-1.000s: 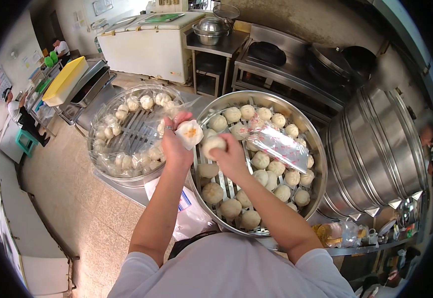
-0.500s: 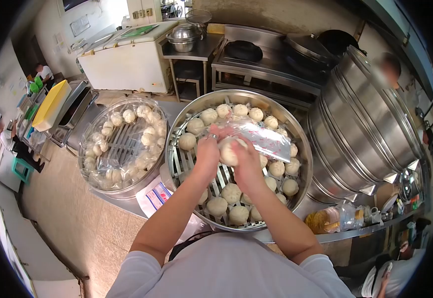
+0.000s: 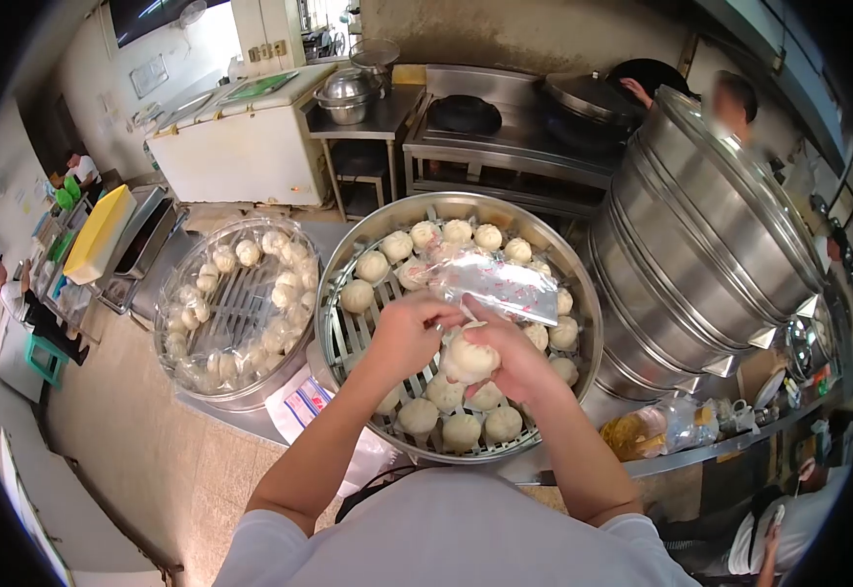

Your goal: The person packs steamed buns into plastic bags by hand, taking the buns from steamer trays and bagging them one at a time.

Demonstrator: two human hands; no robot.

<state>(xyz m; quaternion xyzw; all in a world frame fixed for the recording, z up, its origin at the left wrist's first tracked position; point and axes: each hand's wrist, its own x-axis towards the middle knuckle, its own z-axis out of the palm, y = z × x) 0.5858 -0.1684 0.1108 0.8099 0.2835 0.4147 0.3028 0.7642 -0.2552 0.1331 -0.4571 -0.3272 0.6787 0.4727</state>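
My right hand [image 3: 516, 354] is closed around a white steamed bun [image 3: 473, 358], with what looks like thin clear plastic about it. Beside it, the fingers of my left hand [image 3: 409, 338] pinch together at the top of this plastic bag; the exact grip is partly hidden. Both hands are above a large round metal steamer tray [image 3: 591, 293] with a slatted base, where many buns [image 3: 461, 430] lie in a ring and near the front. Just beyond my hands, a stack of clear plastic bags with red print [image 3: 510, 286] rests over some of the buns.
Left of the tray stands a second steamer tray [image 3: 241, 399] of buns under clear plastic. Tall stacked metal steamers [image 3: 710, 245] rise on the right, with a person behind them. A printed plastic packet [image 3: 299, 403] and a bottle of yellow liquid [image 3: 632, 430] lie near the counter edge.
Both hands have come nearer to me with the bun, and my left hand has shifted to its upper left. Behind the steamers, the person's arm now reaches toward the wok.
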